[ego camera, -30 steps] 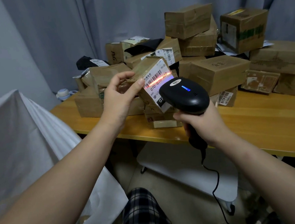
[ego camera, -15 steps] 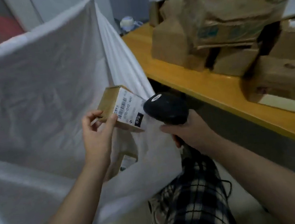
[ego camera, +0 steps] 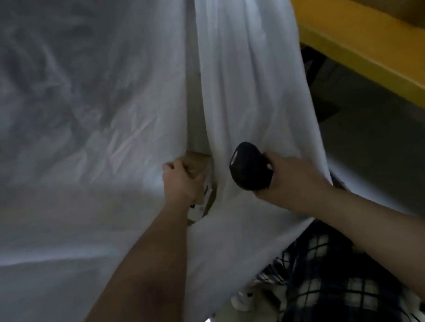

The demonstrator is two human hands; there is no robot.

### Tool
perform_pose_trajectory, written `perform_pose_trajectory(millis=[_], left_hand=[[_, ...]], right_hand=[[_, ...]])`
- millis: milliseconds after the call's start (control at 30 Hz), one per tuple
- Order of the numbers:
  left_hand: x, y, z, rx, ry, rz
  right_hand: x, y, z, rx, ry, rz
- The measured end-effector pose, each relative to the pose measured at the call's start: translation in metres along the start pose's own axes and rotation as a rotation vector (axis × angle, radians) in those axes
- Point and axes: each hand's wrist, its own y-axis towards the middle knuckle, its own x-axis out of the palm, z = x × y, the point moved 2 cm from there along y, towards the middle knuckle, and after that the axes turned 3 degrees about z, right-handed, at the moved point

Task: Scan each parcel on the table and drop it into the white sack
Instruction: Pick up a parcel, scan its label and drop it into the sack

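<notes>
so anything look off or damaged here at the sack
Nothing stands out. The left hand grips the small parcel at the narrow opening of the white sack, and the right hand holds the scanner. The picture is blurred, so fine damage cannot be ruled out.

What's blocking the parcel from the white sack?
Nothing visible. The left hand holds the parcel at the open slit of the white sack; the scanner in the right hand sits outside the fold.

The person is wearing a dark-and-white checked garment (ego camera: 332, 286) over the legs, and both forearms (ego camera: 146, 279) are showing bare down to the left hand (ego camera: 182, 184) and right hand (ego camera: 293, 182).
</notes>
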Motion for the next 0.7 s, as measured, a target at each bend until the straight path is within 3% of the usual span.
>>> perform_pose_trajectory(millis=[133, 267, 433, 567, 700], left_hand=[[0.014, 0.019, -0.005, -0.069, 0.226, -0.162], [0.005, 0.01, 0.009, -0.027, 0.272, -0.149], [-0.034, -0.019, 0.06, 0.196, 0.215, -0.053], [-0.068, -0.067, 0.112, 0.338, 0.025, 0.084], [-0.093, -0.131, 0.17, 0.618, -0.032, 0.18]], right_hand=[[0.002, 0.006, 0.006, 0.036, -0.072, 0.021], [-0.001, 0.002, 0.003, 0.039, -0.057, 0.057], [-0.024, -0.022, 0.001, 0.026, 0.141, 0.123], [-0.053, -0.059, 0.008, 0.073, 0.309, 0.262], [-0.085, -0.106, 0.019, 0.07, 0.484, 0.419]])
